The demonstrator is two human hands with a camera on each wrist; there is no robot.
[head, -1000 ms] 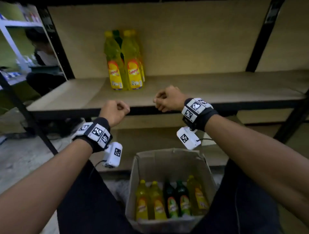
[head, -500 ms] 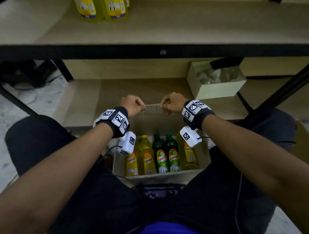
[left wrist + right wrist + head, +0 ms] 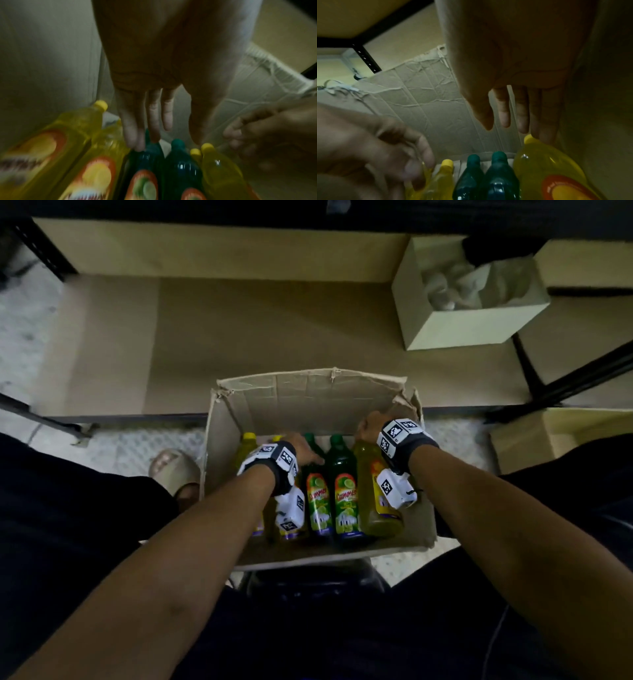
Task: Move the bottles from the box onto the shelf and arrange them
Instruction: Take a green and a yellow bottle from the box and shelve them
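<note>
Both hands are reaching down into the cardboard box, which is sitting on the floor against the front edge of the bottom shelf.

Left hand: fingers are hanging straight and slightly spread, tips just touching the neck of the left green bottle; nothing gripped yet.

Right hand: fingers are likewise extended and relaxed, closing in on the cap of the yellow bottle at the box's right wall; empty.

Contents lying in a row: two yellow bottles at the left wall, two green in the middle, including the right green bottle, then yellow ones at the right; a second yellow cap is showing there in the left wrist view.

Progress, judged: pickup is only beginning. At least five bottles are waiting in the box. The upper shelf is not showing here, so what is already placed cannot be told. Gripping, lifting, placing and arranging are all remaining.

A small open box is sitting toward the bottom shelf's right back corner.
</note>
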